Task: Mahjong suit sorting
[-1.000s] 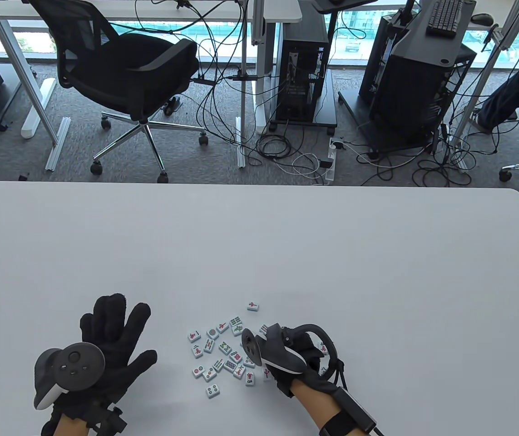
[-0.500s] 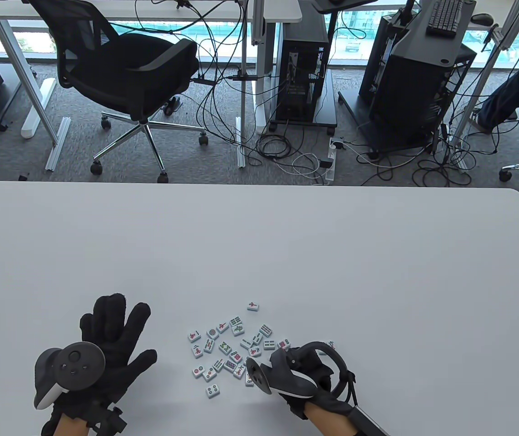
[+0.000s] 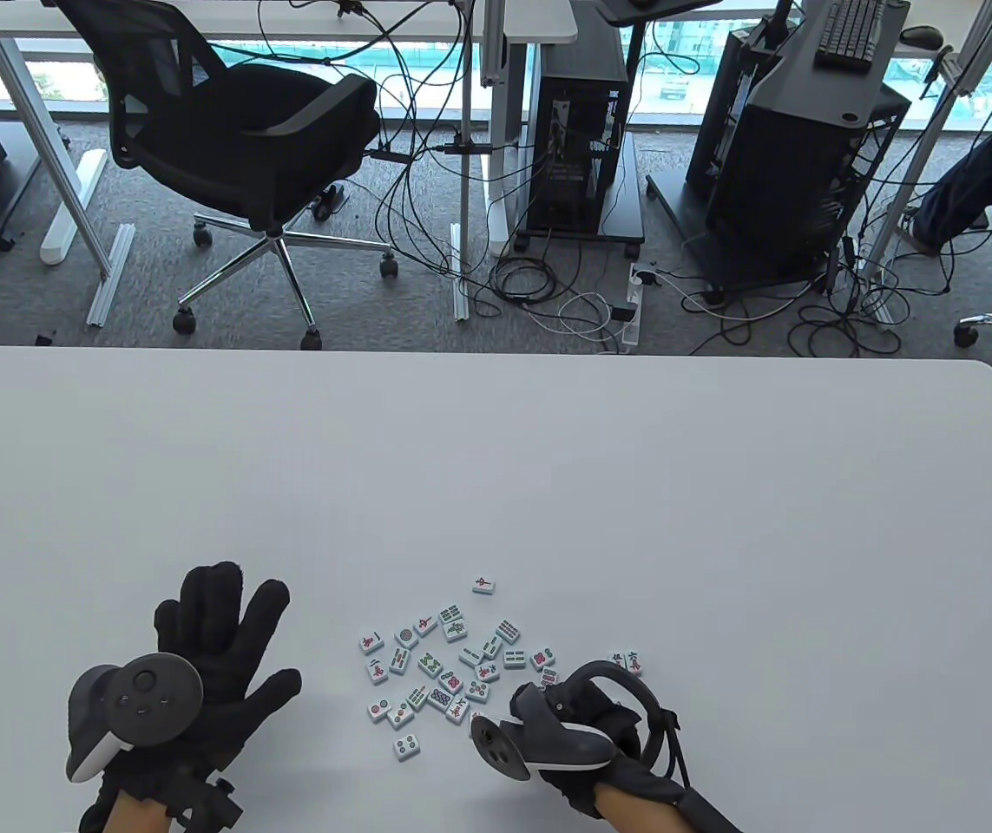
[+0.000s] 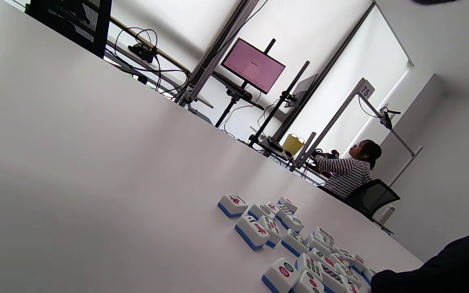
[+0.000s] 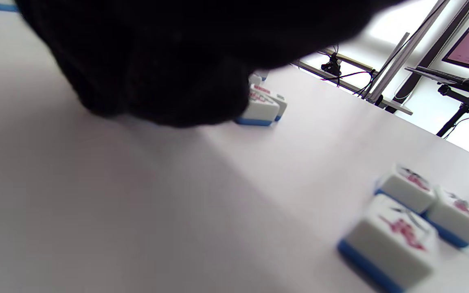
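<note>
The mahjong tiles [image 3: 448, 664] lay face up in a loose, unsorted cluster near the bench's [image 3: 548, 468] front edge, between my two hands. One tile [image 3: 483, 584] sat a little apart on the cluster's far side, and a small group of red-character tiles [image 3: 627, 661] lay just to the right, beside my right hand [image 3: 587, 724]. I judged the sorting barely begun, with that group as the first suit pile. My right hand was low over the cluster's right edge; I could not tell whether its fingers pinched a tile, as the glove hid them. My left hand [image 3: 200, 668] rested flat, fingers spread, holding nothing. The next move called for picking one more red-character tile cleanly without nudging its neighbours.
</note>
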